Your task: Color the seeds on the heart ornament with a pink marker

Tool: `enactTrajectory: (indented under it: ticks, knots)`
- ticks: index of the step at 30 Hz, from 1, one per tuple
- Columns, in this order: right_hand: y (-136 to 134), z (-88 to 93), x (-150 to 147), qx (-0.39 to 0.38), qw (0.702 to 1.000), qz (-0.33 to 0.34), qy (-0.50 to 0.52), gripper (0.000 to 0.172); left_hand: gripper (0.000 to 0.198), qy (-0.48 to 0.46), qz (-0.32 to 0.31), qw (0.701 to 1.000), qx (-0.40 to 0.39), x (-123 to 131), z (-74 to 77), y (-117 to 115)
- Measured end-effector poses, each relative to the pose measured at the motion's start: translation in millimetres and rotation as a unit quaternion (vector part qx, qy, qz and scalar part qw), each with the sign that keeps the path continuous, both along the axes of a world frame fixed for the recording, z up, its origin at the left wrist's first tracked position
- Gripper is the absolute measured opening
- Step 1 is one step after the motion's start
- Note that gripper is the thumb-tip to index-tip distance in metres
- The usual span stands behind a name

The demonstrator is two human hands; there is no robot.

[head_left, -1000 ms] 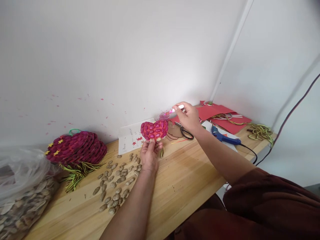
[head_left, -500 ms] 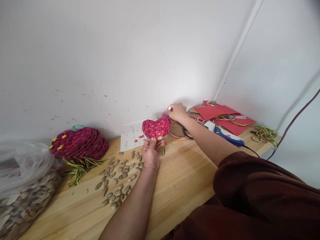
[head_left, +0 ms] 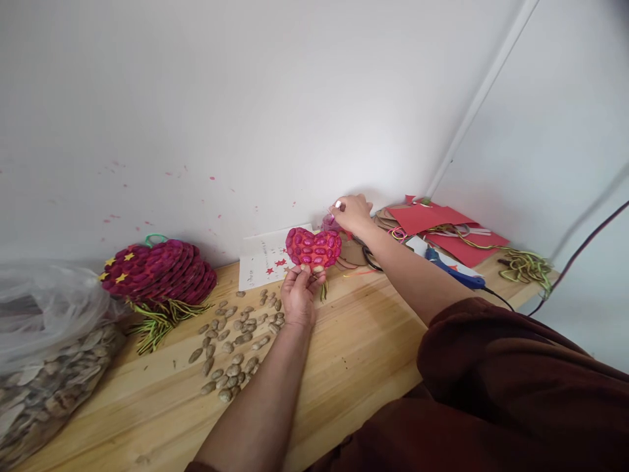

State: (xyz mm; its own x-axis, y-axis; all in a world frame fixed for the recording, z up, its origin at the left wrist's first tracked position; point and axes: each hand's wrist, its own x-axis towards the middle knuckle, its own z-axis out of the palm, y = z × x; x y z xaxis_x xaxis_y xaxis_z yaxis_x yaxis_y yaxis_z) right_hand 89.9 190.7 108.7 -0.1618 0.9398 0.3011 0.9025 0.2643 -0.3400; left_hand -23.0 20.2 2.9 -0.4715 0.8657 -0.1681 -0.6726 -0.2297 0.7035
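My left hand (head_left: 299, 295) pinches the lower edge of a pink plaque (head_left: 313, 246) whose face is covered with painted peanut shells. A few shells at its bottom edge are unpainted, and a green cord tassel hangs below it. My right hand (head_left: 354, 214) is closed on what looks like a paintbrush (head_left: 338, 204), of which only the white end shows. That hand is at a small translucent cup (head_left: 330, 223) stained pink, just behind the plaque. The brush's bristles are hidden. Under and behind the plaque lies a white sheet (head_left: 253, 269) with red stars.
Loose peanuts (head_left: 240, 339) are scattered left of my forearm. Finished pink plaques (head_left: 162, 272) with tassels are stacked farther left, beside a plastic bag (head_left: 54, 367) of peanuts. To the right lie red paper (head_left: 427, 219), a blue glue gun (head_left: 452, 275) with its cable, and green cord (head_left: 525, 265).
The view has shifted slightly, and the plaque appears a little higher and to the right. My right hand has risen slightly at the cup. Both hands keep their holds.
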Motion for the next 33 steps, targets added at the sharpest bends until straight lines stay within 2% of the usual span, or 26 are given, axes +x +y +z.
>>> enactTrajectory:
  ticks: [11,15,19,22,26,29,33]
  knots:
    - [-13.0,-0.3,9.0,-0.005,1.0,0.014,0.01,0.027,0.057,0.011,0.013,1.0,-0.001,0.2,-2.7,1.1]
    - [-24.7,3.4,21.1,0.046,0.994,0.003,0.099,0.027,0.055,0.023,0.015,1.0,0.001,0.0,-5.2,1.9]
    - [-55.6,1.5,39.9,0.12,0.965,0.031,0.233,0.029,0.054,0.032,0.016,0.999,-0.006,0.3,-5.6,2.0]
    - [-94.1,-6.7,48.2,0.151,0.939,0.101,0.293,0.027,0.055,0.035,0.018,0.999,-0.014,1.1,-4.3,1.3]
    - [-137.3,-25.1,46.4,0.178,0.914,0.205,0.3,0.021,0.055,0.043,0.018,0.999,-0.018,2.2,-2.1,0.1]
    - [-146.7,-39.4,42.7,0.2,0.913,0.223,0.278,0.017,0.055,0.049,0.02,0.998,-0.018,2.2,-2.3,-0.1]
    - [-142.7,-50.5,42.2,0.219,0.918,0.232,0.237,0.016,0.053,0.064,0.025,0.998,-0.013,1.3,-4.7,0.7]
